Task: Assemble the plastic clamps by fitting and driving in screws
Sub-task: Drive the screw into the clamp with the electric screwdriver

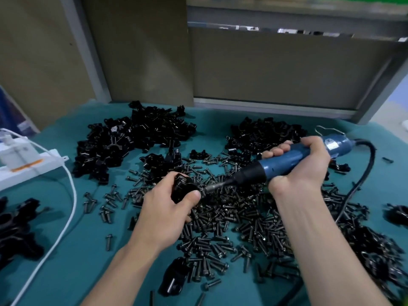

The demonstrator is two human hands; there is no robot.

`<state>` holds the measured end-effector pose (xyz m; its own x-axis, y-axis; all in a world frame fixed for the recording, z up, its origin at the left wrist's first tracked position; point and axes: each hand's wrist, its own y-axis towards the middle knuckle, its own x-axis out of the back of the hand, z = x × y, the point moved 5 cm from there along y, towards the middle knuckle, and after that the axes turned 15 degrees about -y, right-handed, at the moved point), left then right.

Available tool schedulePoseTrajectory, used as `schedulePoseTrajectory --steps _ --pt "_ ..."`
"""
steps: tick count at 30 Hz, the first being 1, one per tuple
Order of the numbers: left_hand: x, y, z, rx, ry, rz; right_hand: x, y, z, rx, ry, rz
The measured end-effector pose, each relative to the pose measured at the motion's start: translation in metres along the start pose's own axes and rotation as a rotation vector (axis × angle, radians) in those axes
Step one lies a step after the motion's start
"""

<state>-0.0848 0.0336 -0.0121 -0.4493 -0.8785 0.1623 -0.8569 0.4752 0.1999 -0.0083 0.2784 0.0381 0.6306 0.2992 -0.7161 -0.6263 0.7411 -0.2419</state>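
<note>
Teal-covered table (88,250), seen from above w/ both forearms reaching in. Two big heaps of loose black clamp parts sit along the back edge, one back-left (132,138) and one back-right (265,133). A wide spill of dark screws (231,217) covers the middle and runs to the front-right corner. At the left edge lies a smaller cluster of clamps (15,226), maybe finished ones; can't tell for sure. So prob. early in the job: a few done at most, hundreds of parts and screws left. A white power strip (22,155) sits at the back-left edge, its white cable (70,195) trailing to the front. The right hand (304,166) is wrapped tight round a blue electric driver (287,157), angled down-left, black cord (362,173) looping off toward the right edge. The left hand (163,208) grips one clamp (183,188) just above the screws, mid-table, thumb pressed on its near side. The clamp is glossy black plastic, chunky, mostly hidden by fingers. The driver's bit (212,187) meets the clamp's right side; the screw itself isn't visible. Looks like a screw is being driven now.
</note>
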Motion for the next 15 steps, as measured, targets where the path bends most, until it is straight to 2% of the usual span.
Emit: schedulePoseTrajectory --steps 5,15 --pt "-0.006 -0.007 -0.005 -0.043 0.080 0.090 0.011 0.010 0.007 0.030 0.002 -0.045" --pt "-0.013 -0.005 -0.006 -0.085 0.038 0.177 0.015 0.013 0.008 -0.039 -0.070 -0.005"
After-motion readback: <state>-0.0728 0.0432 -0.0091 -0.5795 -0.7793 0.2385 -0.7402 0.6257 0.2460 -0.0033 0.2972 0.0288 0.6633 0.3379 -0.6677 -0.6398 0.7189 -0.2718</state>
